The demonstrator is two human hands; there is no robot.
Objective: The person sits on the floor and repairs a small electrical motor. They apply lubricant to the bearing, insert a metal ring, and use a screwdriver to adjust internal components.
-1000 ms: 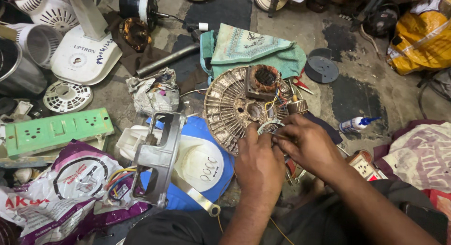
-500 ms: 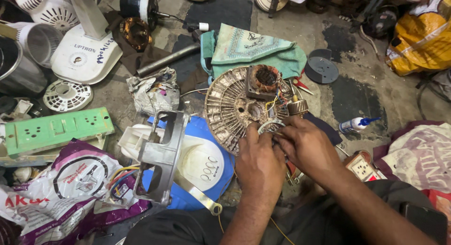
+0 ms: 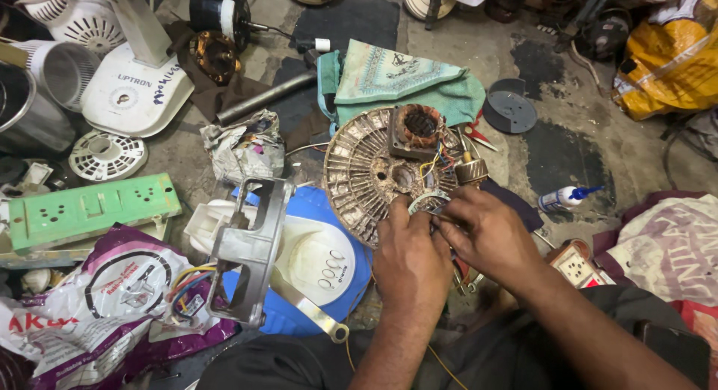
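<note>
A round, dusty finned metal motor housing (image 3: 366,173) lies on the floor in front of me, with a copper-wound stator (image 3: 415,130) and coloured wires resting on top of it. My left hand (image 3: 407,259) and my right hand (image 3: 486,237) meet at its near edge, pinching a small ring-shaped part (image 3: 428,203) and its thin wires between the fingertips. A roll of tape (image 3: 471,171) sits just beyond my right hand.
A blue and white fan base (image 3: 321,263) with a grey metal bracket (image 3: 250,248) lies left. Further left are a green socket strip (image 3: 90,210) and a purple-white bag (image 3: 112,300). A teal cloth (image 3: 396,80), a glue bottle (image 3: 565,199) and a yellow bag (image 3: 669,57) surround the spot.
The view has shifted slightly. My hands stay at the housing's near edge, fingers working a little on the small ring and wires.
</note>
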